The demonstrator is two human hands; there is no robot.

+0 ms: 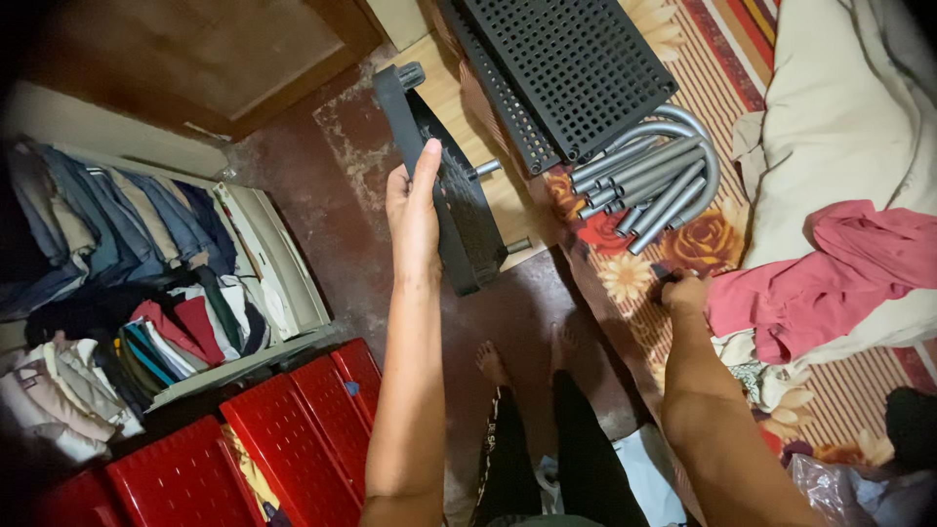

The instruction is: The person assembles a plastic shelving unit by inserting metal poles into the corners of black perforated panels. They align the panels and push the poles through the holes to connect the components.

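The left hand (414, 210) holds a black perforated shelf panel (444, 185) upright on its edge, its grip closed around the panel's near rim, thumb laid along the face. The right hand (686, 291) pinches a small dark piece (664, 272) just below a bundle of grey metal tubes (656, 179) lying on the flowered mat (634, 283). Beyond both grips more black panels (576, 68) lie stacked.
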